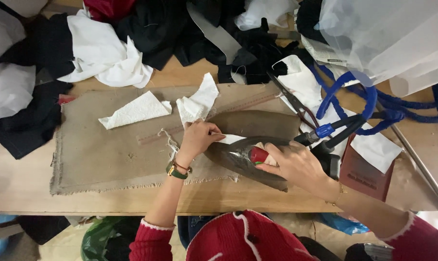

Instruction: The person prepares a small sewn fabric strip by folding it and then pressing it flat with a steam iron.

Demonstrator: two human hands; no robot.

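My right hand (296, 163) grips the red handle of a dark metal clothes iron (238, 157) that rests on the brown pressing cloth (98, 154). A blue cord (368, 96) runs from the iron's rear. My left hand (197, 137), with a green watch at the wrist, pinches a small white fabric piece (228, 138) just in front of the iron's tip. Another crumpled white piece (197, 102) lies right above that hand.
A folded white fabric piece (134, 111) lies on the cloth to the left. Dark scissors (291, 99) lie behind the iron. Heaps of black and white fabric (146, 34) crowd the back of the wooden table (21, 188). A brown booklet (366, 171) sits at right.
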